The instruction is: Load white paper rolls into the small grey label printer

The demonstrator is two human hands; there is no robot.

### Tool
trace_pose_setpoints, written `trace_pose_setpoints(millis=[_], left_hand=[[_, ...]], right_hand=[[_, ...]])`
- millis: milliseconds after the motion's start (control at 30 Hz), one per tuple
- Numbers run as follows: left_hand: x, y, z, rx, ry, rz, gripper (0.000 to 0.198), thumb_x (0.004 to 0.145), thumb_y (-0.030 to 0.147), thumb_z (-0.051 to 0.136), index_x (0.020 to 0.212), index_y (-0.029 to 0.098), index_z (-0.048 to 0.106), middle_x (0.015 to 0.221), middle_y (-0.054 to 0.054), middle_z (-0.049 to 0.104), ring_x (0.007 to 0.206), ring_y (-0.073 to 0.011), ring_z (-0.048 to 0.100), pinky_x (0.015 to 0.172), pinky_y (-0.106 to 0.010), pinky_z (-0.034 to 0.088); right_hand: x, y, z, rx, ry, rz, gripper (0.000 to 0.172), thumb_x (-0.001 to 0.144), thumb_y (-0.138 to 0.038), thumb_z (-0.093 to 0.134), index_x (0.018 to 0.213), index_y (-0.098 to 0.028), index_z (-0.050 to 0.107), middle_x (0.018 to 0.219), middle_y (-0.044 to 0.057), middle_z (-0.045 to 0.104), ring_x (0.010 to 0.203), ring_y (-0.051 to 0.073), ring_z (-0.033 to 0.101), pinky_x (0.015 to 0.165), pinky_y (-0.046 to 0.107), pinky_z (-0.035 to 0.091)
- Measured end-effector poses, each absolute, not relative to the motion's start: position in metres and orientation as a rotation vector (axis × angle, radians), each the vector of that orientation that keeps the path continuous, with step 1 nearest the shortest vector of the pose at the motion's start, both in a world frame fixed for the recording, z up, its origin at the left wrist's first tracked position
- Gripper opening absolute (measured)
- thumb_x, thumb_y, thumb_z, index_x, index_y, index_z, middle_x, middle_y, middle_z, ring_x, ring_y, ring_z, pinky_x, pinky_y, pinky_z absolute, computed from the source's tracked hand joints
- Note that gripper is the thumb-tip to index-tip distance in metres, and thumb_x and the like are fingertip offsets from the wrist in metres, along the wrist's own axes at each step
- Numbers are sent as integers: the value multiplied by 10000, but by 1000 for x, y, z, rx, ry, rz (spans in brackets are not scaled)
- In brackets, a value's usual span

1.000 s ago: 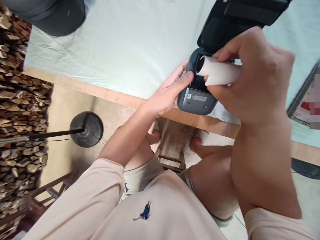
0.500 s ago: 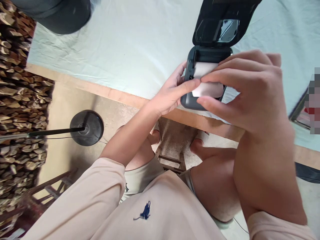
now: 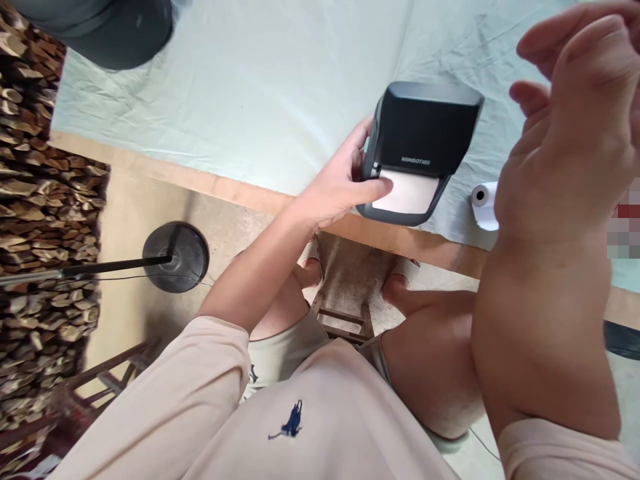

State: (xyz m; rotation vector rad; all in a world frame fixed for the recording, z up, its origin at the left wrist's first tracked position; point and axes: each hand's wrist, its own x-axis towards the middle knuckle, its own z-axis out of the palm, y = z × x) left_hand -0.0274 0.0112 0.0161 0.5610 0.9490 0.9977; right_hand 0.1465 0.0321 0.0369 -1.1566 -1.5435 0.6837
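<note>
My left hand (image 3: 345, 175) grips a dark label printer (image 3: 369, 212) by its left side, fingers underneath and the thumb lying on the white paper roll (image 3: 407, 192) inside it. The black lid (image 3: 425, 130) has swung over the rear of the printer but stands partly raised, leaving the front of the roll exposed. Up at the right, away from the printer, my right hand (image 3: 575, 100) is lifted above the table with its fingers apart and bent; I see nothing in it. A second small white paper roll (image 3: 484, 203) lies on the cloth, partly hidden behind my right wrist.
A pale green cloth (image 3: 250, 87) covers the table, whose wooden edge (image 3: 240, 193) faces me. A dark round object (image 3: 125, 33) stands at the far left. Stacked firewood (image 3: 50, 253), a round black stand base (image 3: 175, 257) and a wooden stool (image 3: 95, 387) are below.
The printer's lid has come down from upright over the roll. My right hand has left the roll and risen to the upper right, uncovering the second roll. My left hand still holds the printer.
</note>
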Motion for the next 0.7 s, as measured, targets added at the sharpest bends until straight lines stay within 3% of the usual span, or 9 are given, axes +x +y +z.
trace_pose_setpoints(millis=[67, 167, 300, 467, 567, 700], left_hand=[[-26, 11, 15, 513, 877, 1025, 616, 738, 12, 468, 1302, 257, 503, 883, 29, 633, 1019, -143, 680, 835, -232, 546], [-27, 13, 11, 697, 676, 1054, 446, 802, 104, 517, 1223, 244, 564, 946, -13, 665, 1025, -160, 672, 758, -198, 540], [-28, 12, 6, 756, 645, 1110, 342, 867, 243, 528, 1201, 196, 577, 944, -29, 688, 1112, -184, 647, 837, -220, 533], [-28, 11, 7, 766, 658, 1092, 257, 858, 293, 556, 1086, 203, 633, 918, -12, 698, 1153, -170, 630, 807, -188, 535], [-29, 14, 7, 693, 596, 1057, 286, 878, 360, 504, 1113, 248, 621, 939, -23, 708, 1170, -172, 619, 840, -226, 569], [-31, 21, 0, 613, 588, 1022, 407, 926, 444, 358, 1058, 165, 623, 994, -45, 699, 1202, -184, 601, 958, -277, 557]], right_hand=[[144, 31, 39, -1149, -1470, 652, 286, 878, -374, 481, 1130, -260, 555, 1088, 11, 514, 997, 95, 532, 818, 261, 471], [137, 25, 47, -1227, -1624, 801, 308, 840, -295, 526, 1144, -249, 550, 1095, 3, 554, 1056, 87, 527, 918, 261, 459], [127, 16, 55, -1261, -1790, 1055, 517, 737, -243, 616, 1219, -254, 429, 1082, -6, 513, 855, 40, 487, 699, 193, 433], [123, 14, 57, -1341, -1807, 1017, 510, 707, -253, 656, 1177, -236, 459, 1039, -10, 508, 786, 17, 447, 650, 158, 416], [127, 15, 57, -1476, -1817, 836, 526, 724, -288, 632, 1219, -242, 460, 1180, -5, 510, 964, 54, 500, 700, 165, 434], [134, 16, 57, -1411, -1779, 852, 555, 745, -255, 597, 1274, -290, 434, 1302, -23, 470, 1130, 79, 509, 845, 191, 467]])
